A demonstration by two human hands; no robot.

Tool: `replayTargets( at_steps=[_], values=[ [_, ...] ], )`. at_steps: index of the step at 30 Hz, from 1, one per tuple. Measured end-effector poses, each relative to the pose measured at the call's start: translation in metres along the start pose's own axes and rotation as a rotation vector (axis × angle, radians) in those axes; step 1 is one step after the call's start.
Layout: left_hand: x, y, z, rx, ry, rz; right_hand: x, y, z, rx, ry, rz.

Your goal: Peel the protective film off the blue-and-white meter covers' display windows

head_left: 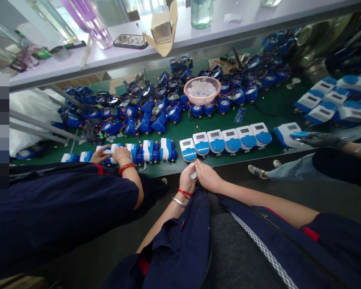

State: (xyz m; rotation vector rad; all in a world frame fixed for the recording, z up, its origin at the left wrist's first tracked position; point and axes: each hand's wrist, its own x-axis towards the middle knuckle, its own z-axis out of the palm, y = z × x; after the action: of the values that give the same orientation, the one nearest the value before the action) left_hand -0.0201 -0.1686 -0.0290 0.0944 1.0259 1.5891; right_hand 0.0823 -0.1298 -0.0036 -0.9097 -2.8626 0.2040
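My left hand point(187, 177), with a red string and a silver bangle at the wrist, is closed around a small whitish piece point(193, 176) just off the bench's front edge. My right hand point(208, 176) meets it there, fingers pressed together at the same piece; what kind of thing it is stays mostly hidden. Right beyond my hands stands a row of white-and-blue water meters point(215, 141) with small grey displays. The nearest meter point(188, 150) is almost at my fingertips.
At left, a co-worker's hands point(122, 154) work over more meters point(165, 149). A gloved hand point(325, 140) at right touches another meter point(289, 134). Behind lie many blue meter bodies point(147, 104) and a pink bowl point(202, 100) of whitish pieces. A shelf point(180, 44) overhangs the green bench.
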Motion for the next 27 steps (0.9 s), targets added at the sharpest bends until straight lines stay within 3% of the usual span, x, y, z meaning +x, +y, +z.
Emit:
replayTargets(
  at_steps=[4,9,13,17,22,27],
  values=[
    [0.003,0.004,0.001,0.001,0.019,-0.024,0.001,0.004,-0.001,0.086,0.029,0.001],
    [0.002,0.012,0.007,0.008,0.012,-0.055,0.003,0.018,0.001,0.353,0.132,0.028],
    [0.001,0.016,0.019,0.081,-0.141,-0.087,0.006,0.032,-0.003,0.579,0.277,0.156],
    [0.002,0.019,0.031,0.119,-0.28,-0.105,0.007,0.053,-0.013,0.709,0.333,0.202],
    [0.019,0.019,0.044,0.149,-0.167,-0.061,-0.001,0.09,-0.025,0.775,0.489,0.302],
    [0.045,-0.002,0.077,0.329,-0.286,-0.166,-0.002,0.12,-0.032,0.909,0.408,0.249]
  ],
)
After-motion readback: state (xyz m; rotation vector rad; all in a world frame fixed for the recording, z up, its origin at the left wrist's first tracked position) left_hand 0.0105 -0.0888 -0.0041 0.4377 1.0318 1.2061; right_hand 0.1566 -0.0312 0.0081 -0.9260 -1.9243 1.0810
